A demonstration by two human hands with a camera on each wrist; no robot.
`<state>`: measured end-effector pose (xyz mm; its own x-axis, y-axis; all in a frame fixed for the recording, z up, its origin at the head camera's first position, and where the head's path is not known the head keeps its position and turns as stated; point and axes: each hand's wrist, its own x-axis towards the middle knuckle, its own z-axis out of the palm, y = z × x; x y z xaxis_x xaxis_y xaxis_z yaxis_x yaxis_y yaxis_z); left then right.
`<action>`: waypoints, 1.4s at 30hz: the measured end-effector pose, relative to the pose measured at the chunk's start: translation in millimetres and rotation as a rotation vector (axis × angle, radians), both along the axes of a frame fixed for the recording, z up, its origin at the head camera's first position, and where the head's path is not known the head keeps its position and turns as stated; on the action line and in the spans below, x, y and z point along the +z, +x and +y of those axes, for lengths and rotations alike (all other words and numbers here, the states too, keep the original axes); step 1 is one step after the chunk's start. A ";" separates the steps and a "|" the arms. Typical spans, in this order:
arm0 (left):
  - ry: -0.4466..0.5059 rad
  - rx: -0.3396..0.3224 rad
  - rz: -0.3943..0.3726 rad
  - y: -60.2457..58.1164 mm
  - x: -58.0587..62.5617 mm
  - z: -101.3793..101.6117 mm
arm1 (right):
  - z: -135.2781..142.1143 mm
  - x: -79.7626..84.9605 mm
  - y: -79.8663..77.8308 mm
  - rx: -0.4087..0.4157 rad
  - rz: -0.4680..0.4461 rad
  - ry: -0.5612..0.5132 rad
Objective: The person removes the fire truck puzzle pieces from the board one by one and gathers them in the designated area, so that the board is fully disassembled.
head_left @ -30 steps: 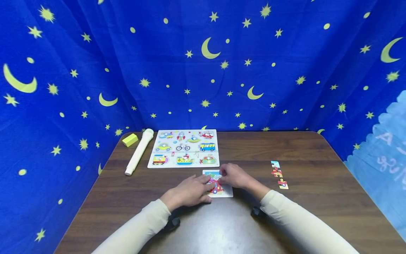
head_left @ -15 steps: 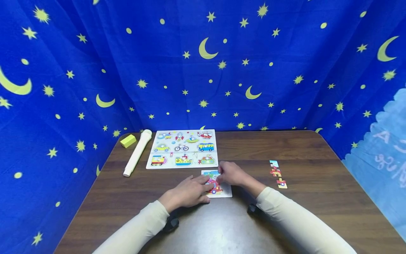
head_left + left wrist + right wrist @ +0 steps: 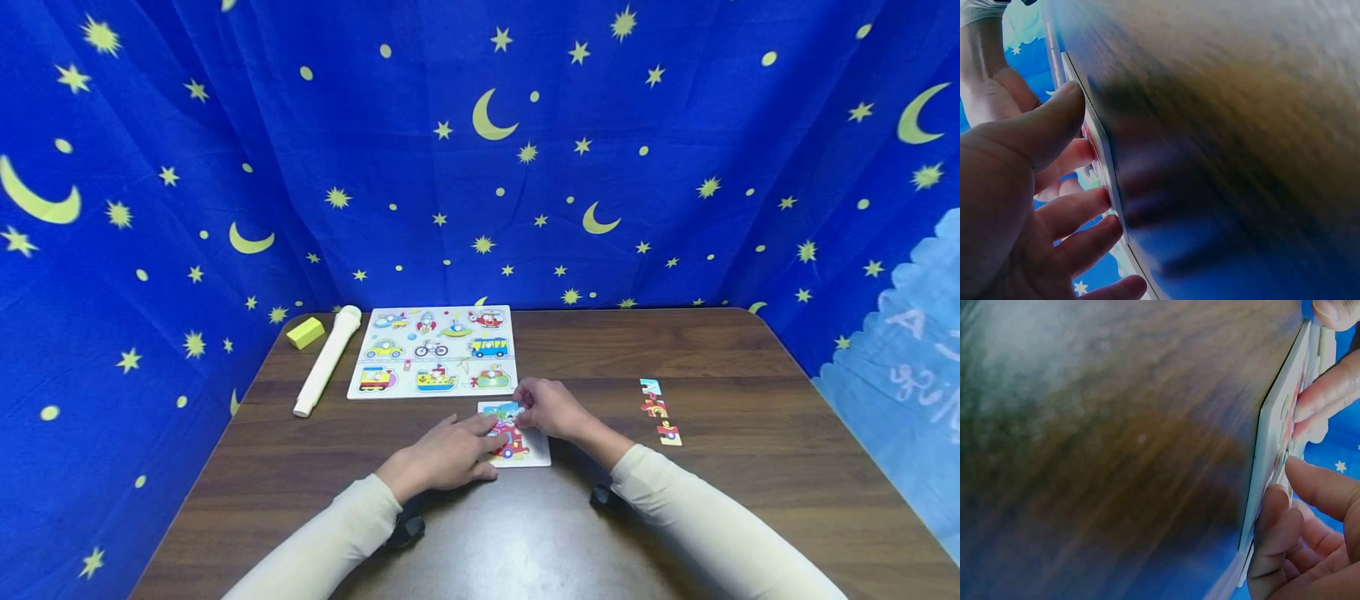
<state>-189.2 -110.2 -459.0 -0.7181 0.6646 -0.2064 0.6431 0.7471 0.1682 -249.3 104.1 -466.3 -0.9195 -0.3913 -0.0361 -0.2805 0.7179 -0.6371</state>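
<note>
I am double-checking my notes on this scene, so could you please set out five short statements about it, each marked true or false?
1. The left hand touches the small puzzle. True.
2. The right hand grips the white stick. False: the right hand is at the small puzzle; the white stick lies apart from it.
3. In the head view, the large picture board lies beyond the small puzzle. True.
4. The yellow block lies among the loose puzzle pieces. False: the yellow block is beside the white stick, across the table from those pieces.
5. The blue curtain bears moons and stars. True.
</note>
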 end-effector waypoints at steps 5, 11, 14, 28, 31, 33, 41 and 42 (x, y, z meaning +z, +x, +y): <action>0.010 -0.005 0.011 -0.1 -1.0 -0.2 | 4.4 0.4 -2.4 0.034 -0.007 -0.007; 0.015 -0.007 0.012 0.7 0.1 -1.4 | 33.9 7.8 -8.4 0.045 -0.036 -0.063; 0.015 0.000 0.000 1.2 0.7 -1.9 | 62.9 13.7 -15.8 0.026 -0.021 -0.080; 0.033 0.011 -0.021 -2.0 1.2 -0.2 | 181.0 8.1 -39.7 -0.111 0.005 0.057; 0.037 0.012 -0.022 -2.7 2.2 0.1 | 182.5 5.0 -39.8 -0.101 0.025 0.073; 0.046 0.014 -0.023 -3.3 2.7 0.9 | 183.0 4.2 -39.5 -0.101 0.034 0.080; 0.091 0.001 -0.016 -3.3 0.8 0.1 | 185.1 3.2 -38.7 -0.122 0.052 0.100; 0.097 -0.002 -0.015 -3.2 0.5 -0.4 | 184.4 4.1 -38.3 -0.134 0.053 0.091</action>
<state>-192.4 -110.6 -458.5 -0.7140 0.6834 -0.1520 0.6413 0.7255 0.2496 -287.6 288.6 -462.3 -0.9649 -0.2623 -0.0162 -0.2096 0.8054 -0.5545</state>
